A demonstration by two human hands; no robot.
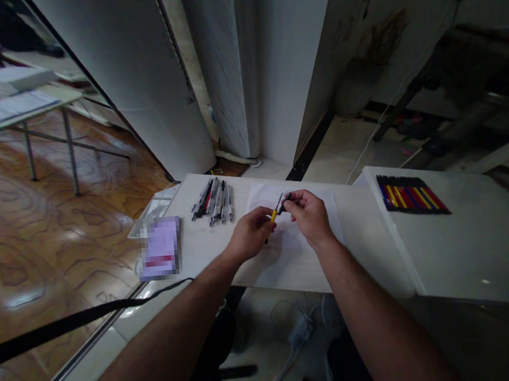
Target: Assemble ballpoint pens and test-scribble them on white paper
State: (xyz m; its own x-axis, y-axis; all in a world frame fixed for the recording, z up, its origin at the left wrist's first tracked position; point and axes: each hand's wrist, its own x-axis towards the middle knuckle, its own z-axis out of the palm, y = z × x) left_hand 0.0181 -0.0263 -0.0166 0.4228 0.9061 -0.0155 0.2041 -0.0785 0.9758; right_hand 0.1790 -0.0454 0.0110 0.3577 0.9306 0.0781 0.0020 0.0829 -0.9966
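Yellow is showing on a pen [274,215] that the left hand [252,233] is gripping in nearly closed fingers, just above the paper [331,225]. The right hand [308,214] is pinching a small black piece [284,205] beside the pen's upper end. Loose pens [213,201] are lying leftward on the table [358,223], and coloured pens [413,195] are resting in a row, far right

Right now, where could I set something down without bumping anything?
Bare: the right tabletop, nearer than the coloured pens, and the strip between paper and that tabletop. Crowded: around left hand, right hand and yellow pen; also by the pen pile and purple item.
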